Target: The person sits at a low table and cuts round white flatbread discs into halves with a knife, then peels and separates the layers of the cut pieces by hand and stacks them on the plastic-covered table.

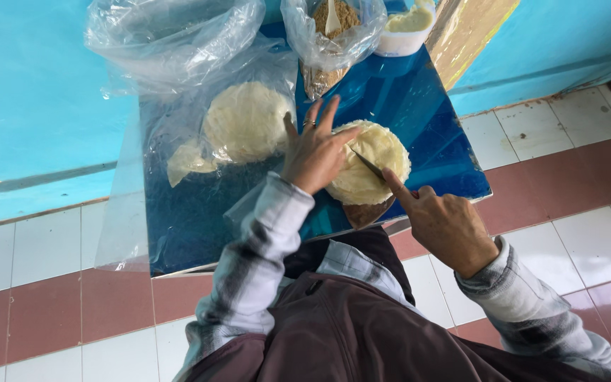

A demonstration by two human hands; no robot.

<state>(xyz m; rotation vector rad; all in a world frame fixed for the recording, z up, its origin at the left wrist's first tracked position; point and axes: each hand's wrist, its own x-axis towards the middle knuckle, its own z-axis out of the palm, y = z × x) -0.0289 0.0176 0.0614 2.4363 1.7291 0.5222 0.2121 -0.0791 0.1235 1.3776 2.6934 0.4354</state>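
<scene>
Head view, looking down. Blue bench (pixel 419 120) set against a turquoise wall; floor of white and reddish tiles.

Left hand (pixel 316 152): open, fingers spread, palm pressing down on the left part of a stack of pale round flatbreads (pixel 380 159). A ring shows on one finger. The stack lies on the bench near its front edge, partly over a brown round board (pixel 368 212) that shows below it.

Right hand (pixel 443 223): closed around the handle of a knife (pixel 370 167), index finger stretched along the top. The handle itself is hidden in the hand. The dark blade lies across the top of the stack, tip toward the left hand, just beside its thumb.

Second stack of flatbreads (pixel 245 120): to the left of the first, inside a clear plastic bag (pixel 178 92), apart from both hands.

At the far edge of the bench: a clear bag of brown crumbly filling (pixel 334 32) with a white spoon (pixel 332 20) standing in it, and a white tub (pixel 408 25) of pale yellow paste to its right.

Both sleeves are grey-and-white plaid.
</scene>
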